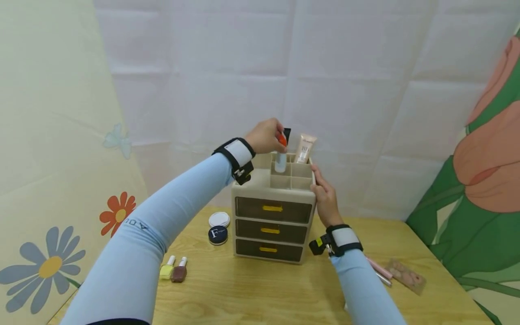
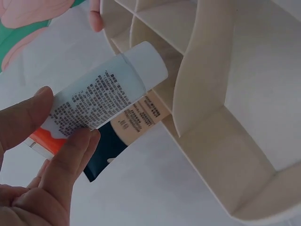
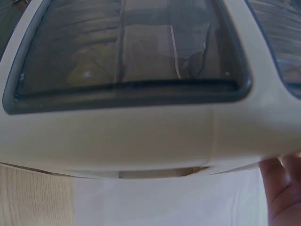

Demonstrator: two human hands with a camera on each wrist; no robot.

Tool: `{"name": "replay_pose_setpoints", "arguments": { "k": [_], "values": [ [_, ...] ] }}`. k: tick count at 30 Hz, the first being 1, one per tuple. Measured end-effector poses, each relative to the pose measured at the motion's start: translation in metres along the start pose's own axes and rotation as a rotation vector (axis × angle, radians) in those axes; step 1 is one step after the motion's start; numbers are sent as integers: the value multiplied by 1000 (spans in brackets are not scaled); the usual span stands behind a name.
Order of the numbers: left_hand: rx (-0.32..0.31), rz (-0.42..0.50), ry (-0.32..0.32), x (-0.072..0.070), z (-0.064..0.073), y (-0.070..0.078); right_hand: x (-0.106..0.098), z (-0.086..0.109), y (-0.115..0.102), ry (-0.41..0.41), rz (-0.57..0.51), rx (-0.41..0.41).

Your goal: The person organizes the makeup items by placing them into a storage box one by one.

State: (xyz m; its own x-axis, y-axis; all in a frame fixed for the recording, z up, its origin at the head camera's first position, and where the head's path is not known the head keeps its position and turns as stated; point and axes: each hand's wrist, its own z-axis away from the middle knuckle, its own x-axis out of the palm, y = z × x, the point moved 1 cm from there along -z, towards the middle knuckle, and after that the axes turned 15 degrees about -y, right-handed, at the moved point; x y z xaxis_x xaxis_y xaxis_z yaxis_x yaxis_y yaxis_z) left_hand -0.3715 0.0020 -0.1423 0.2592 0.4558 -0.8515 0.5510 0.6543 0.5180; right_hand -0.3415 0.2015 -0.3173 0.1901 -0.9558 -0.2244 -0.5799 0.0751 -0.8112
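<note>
My left hand (image 1: pixel 266 135) pinches a pale blue tube (image 2: pixel 101 89) with an orange-red end and a white cap. The cap points down over the divided top of a cream cosmetics organizer (image 1: pixel 239 189). In the left wrist view, thumb and fingers lie on opposite sides of the tube. Behind it, a beige tube with a dark end (image 2: pixel 129 127) stands in a compartment. Another beige tube, marked BB (image 1: pixel 304 149), stands tilted in a back compartment. My right hand (image 1: pixel 326 198) rests against the organizer's right side near the top, fingers extended.
Two round compacts, one white (image 1: pixel 219 220) and one dark blue (image 1: pixel 217 234), lie left of the organizer. Nearer are yellow (image 1: pixel 166 271) and maroon (image 1: pixel 179 273) nail polish bottles. Right of my right forearm lie a pink stick (image 1: pixel 379 267) and a patterned flat case (image 1: pixel 406 276).
</note>
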Motion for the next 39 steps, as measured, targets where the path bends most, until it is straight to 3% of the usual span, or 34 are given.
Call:
{"name": "replay_pose_setpoints", "arguments": {
  "k": [25,39],
  "values": [
    [-50,-58,-37,24,-11,-18,2,-3,-1,-11,-10,-9],
    [-22,15,-43,28,-6,-22,0,-5,-1,5,10,-16]
  ]
}}
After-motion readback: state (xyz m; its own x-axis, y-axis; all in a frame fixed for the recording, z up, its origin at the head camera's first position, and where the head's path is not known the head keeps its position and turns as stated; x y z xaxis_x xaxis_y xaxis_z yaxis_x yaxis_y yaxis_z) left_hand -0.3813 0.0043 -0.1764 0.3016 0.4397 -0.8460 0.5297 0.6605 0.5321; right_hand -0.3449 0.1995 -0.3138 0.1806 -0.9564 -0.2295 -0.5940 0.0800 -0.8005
